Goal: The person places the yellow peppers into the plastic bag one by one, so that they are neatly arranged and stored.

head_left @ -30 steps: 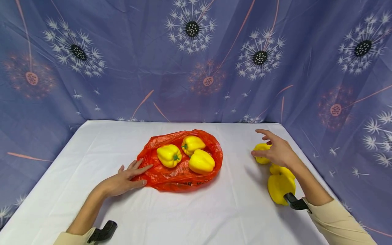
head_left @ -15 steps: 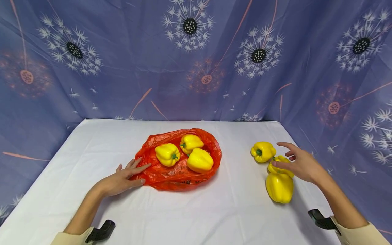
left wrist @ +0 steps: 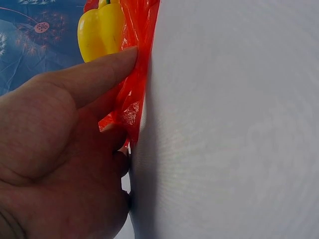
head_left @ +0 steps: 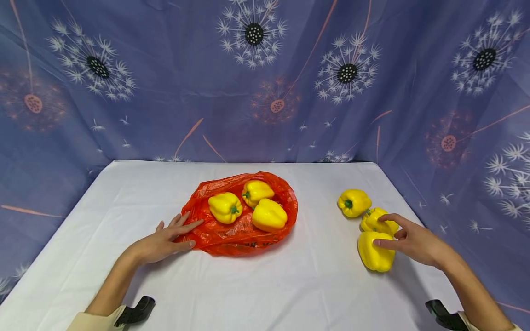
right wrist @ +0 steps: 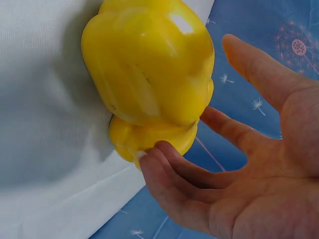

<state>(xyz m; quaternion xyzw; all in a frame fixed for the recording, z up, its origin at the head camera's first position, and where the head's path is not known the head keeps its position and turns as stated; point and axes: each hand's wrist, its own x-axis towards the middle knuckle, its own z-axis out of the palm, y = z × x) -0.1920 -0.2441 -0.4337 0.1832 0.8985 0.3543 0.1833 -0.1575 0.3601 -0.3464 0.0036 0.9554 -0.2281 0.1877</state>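
A red plastic bag lies spread on the table with its mouth open. Three yellow bell peppers rest on it. My left hand rests at the bag's left edge, its fingers extended over the plastic. At the right, three more yellow bell peppers lie in a row: a far one, a middle one and a near one. My right hand is beside the middle and near peppers, fingers bent around their right side. In the right wrist view, the thumb stands apart from the large pepper.
A white cloth covers the table. Behind and at both sides hangs a blue curtain with a dandelion print. White cloth lies between the bag and the row of peppers.
My right hand has moved from above the far pepper, first rightward, then toward the near side, down to the middle and near peppers. The left hand stays at the bag's edge.
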